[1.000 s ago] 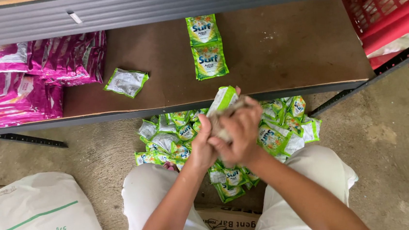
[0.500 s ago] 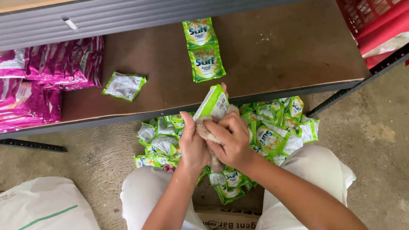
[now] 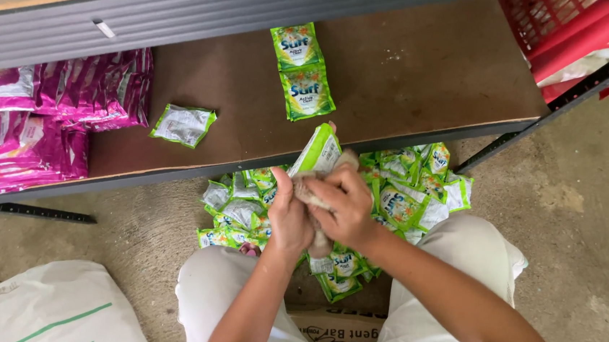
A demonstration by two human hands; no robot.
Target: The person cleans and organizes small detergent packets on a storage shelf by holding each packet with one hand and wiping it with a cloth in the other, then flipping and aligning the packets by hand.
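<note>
My left hand and my right hand meet above my knees, both closed on a green and white sachet and a beige cloth bunched between them. The sachet sticks up from my fingers toward the shelf edge. Under my hands a heap of green sachets lies on the concrete floor. On the brown shelf board lie a strip of two green sachets and one sachet lying white side up.
Pink sachet packs fill the shelf's left part. A red plastic basket sits at the top right. A white sack lies at the bottom left, and a cardboard piece lies between my legs. Bare concrete spreads to the right.
My hands have shifted slightly left and the held sachet has tilted more upright. The shelf items stay where they were.
</note>
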